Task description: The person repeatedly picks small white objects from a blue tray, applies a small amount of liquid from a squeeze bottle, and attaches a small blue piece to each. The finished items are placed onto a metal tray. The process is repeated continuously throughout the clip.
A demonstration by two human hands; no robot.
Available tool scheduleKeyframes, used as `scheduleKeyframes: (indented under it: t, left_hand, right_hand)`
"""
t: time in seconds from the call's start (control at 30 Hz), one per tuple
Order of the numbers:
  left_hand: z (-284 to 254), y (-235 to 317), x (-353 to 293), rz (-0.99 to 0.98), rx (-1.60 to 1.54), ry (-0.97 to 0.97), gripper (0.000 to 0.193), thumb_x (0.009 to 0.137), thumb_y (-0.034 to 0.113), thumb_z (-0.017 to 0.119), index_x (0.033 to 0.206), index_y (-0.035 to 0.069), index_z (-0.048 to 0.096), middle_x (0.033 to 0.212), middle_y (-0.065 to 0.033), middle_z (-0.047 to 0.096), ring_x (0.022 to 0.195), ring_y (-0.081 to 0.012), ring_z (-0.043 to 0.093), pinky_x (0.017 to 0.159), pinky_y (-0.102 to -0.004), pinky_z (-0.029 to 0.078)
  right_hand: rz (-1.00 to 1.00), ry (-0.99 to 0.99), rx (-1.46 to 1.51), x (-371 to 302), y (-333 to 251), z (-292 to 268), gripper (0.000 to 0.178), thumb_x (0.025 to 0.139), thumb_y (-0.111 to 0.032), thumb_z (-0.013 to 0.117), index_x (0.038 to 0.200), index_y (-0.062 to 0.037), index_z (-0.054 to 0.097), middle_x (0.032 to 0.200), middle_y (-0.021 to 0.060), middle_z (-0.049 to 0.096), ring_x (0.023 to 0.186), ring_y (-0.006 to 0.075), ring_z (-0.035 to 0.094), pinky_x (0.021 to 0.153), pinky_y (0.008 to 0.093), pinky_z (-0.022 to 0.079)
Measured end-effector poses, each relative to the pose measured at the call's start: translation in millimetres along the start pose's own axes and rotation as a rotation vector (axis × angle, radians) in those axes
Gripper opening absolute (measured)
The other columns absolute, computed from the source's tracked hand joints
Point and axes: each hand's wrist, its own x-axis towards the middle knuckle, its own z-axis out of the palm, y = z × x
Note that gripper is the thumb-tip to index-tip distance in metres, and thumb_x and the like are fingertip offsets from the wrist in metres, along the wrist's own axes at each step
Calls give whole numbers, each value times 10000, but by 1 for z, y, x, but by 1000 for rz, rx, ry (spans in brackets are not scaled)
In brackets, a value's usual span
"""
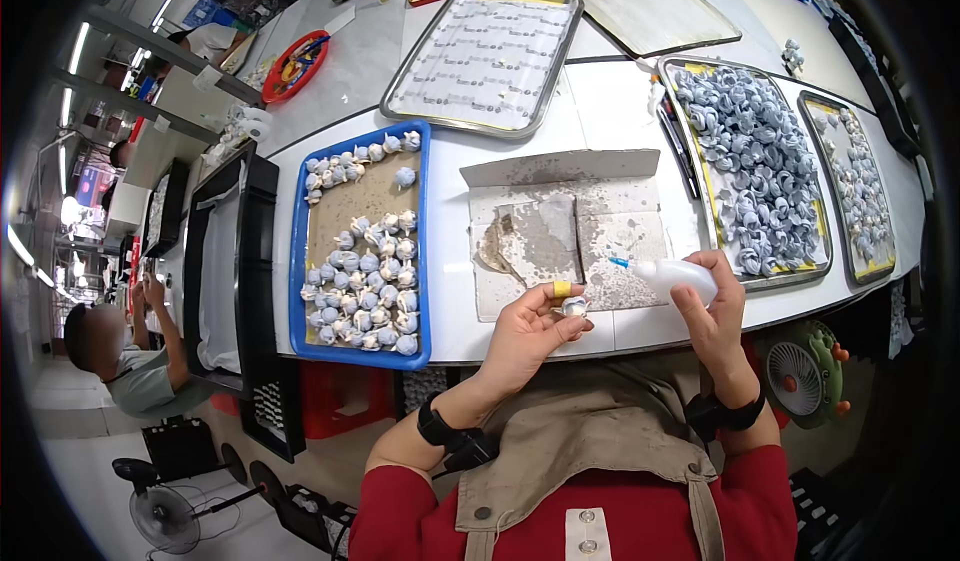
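Between the thumb and fingers of my left hand (pixel 524 337) is a small white and grey figurine head (pixel 573 306), held over the near edge of a stained cardboard sheet (pixel 625 226). A yellow band wraps one of that hand's fingers. My right hand (pixel 722 313) grips a translucent white squeeze bottle (pixel 680 279). Its blue nozzle (pixel 619 262) points left, above the cardboard and apart from the head. To the left, a blue tray (pixel 426 261) carries rows of similar grey and white heads (pixel 370 291).
On the right stand a metal tray (pixel 826 261) heaped with grey curved pieces (pixel 750 161) and another tray (pixel 880 273) of small parts. Dark pen-like tools (pixel 680 151) lie beside the cardboard. A paper-lined tray (pixel 480 56) is beyond. A green fan (pixel 805 376) sits below the table edge; a person (pixel 150 361) sits far left.
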Motion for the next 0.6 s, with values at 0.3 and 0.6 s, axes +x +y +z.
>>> scheduleKeyframes:
  t: [0.3, 0.6]
  left_hand:
    - [13, -5, -4, 109, 58, 29, 387, 851, 43, 649, 1205, -22, 504, 898, -49, 631, 813, -71, 603, 699, -180, 485]
    - [11, -2, -9, 157, 61, 49, 391, 839, 24, 659, 1198, -23, 509, 894, -49, 631, 810, -69, 595, 720, -185, 487]
  right_hand:
    - [-465, 2, -320, -12, -28, -12, 321, 588, -226, 824, 749, -59, 603, 690, 28, 565, 723, 218, 435, 631, 322, 377]
    - [-534, -12, -393, -9, -40, 2, 327, 556, -197, 841, 710, -77, 578, 679, 15, 599, 687, 229, 440, 620, 334, 375]
